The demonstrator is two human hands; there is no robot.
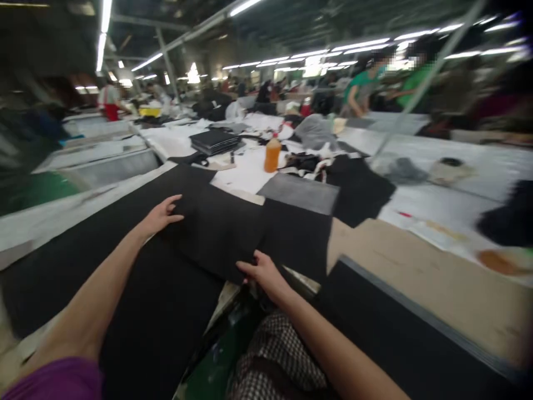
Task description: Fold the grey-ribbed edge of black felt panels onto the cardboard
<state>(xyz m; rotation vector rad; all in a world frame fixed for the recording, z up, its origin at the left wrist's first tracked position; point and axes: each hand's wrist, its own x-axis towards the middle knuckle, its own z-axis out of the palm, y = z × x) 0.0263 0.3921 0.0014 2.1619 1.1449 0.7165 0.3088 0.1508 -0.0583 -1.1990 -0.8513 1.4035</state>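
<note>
A black fabric panel (220,222) lies across the middle of the table, over other black pieces. At its near edge my right hand (266,275) pinches the fabric between thumb and fingers. My left hand (160,218) is at the panel's left side, fingers apart and slightly curved; whether the fingertips touch the cloth is hard to tell. Beneath and left of it spreads a large black sheet (83,250), with one part hanging toward me over the table's front edge. Another black piece (297,233) sits just right of the panel.
A stack of black sheets (400,322) is at the near right on brown board (416,261). Beyond my hands stand an orange bottle (272,154) and a pile of dark panels (216,141). A grey sheet (300,193) lies nearby. People work at farther tables.
</note>
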